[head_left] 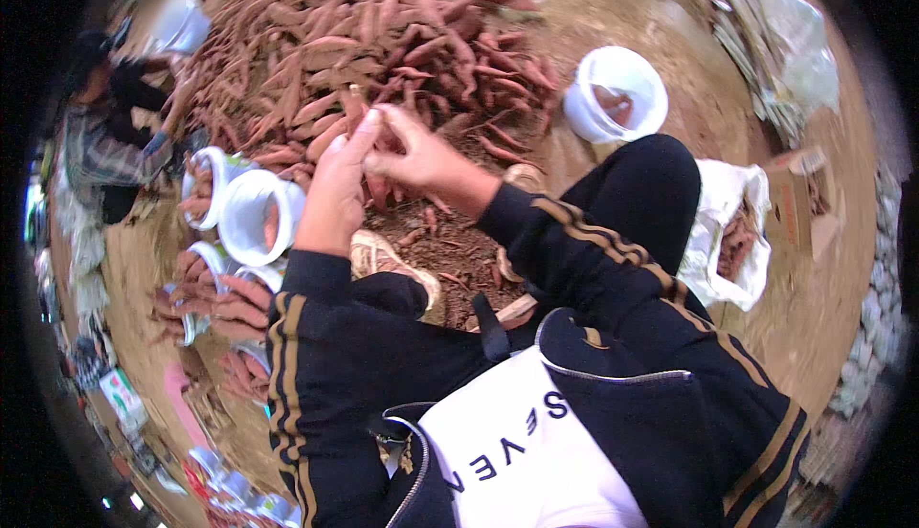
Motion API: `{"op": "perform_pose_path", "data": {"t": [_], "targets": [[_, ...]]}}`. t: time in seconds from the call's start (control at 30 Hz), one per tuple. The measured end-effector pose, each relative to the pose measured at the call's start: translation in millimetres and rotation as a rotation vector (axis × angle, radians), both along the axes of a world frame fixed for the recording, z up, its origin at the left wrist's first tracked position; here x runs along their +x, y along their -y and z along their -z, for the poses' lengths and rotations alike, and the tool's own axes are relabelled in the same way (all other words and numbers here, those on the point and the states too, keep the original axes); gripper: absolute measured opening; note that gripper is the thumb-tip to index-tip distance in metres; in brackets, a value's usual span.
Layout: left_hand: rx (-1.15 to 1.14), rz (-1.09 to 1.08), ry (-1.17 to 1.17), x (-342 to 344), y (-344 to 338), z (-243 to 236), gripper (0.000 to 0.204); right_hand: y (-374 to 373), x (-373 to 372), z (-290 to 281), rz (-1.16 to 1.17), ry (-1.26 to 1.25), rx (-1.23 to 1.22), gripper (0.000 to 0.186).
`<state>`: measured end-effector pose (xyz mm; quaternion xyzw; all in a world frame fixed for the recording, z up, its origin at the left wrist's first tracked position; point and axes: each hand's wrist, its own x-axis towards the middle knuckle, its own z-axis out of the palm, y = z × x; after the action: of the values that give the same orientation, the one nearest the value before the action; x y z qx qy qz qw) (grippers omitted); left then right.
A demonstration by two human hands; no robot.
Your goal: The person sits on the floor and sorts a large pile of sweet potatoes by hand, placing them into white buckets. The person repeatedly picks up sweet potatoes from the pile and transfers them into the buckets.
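In front of me my left hand [335,183] and my right hand [416,153] meet with fingers closed. A slim reddish sweet potato [355,102] is between them, its tip showing above my left fingers; most of it is hidden. My right thumb and forefinger pinch close to my left thumb. Right behind my hands spreads a large heap of soil-covered sweet potatoes [392,35]. Below my wrists, between my shoes, loose soil [459,250] holds small root bits.
White buckets [225,217] holding sweet potatoes stand at my left, with more filled ones nearer. Another white bucket [584,116] is beyond my right knee. At the right are a white sack [708,269] of roots and a cardboard box [790,202]. A co-worker [105,145] crouches far left.
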<state>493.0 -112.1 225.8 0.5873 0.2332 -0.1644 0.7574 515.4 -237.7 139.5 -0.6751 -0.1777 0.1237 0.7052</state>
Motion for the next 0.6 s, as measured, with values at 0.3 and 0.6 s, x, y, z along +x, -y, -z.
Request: {"op": "perform_pose_path", "data": {"t": [0.3, 0.6], "targets": [[0.127, 0.117, -0.047, 1, 33, -27, 0.064, 67, 27, 20, 0.384, -0.783, 0.769, 0.024], [0.107, -0.171, 0.153, -13, -17, -57, 0.045, 198, 85, 53, 1.348, -0.464, 0.895, 0.042]]}}
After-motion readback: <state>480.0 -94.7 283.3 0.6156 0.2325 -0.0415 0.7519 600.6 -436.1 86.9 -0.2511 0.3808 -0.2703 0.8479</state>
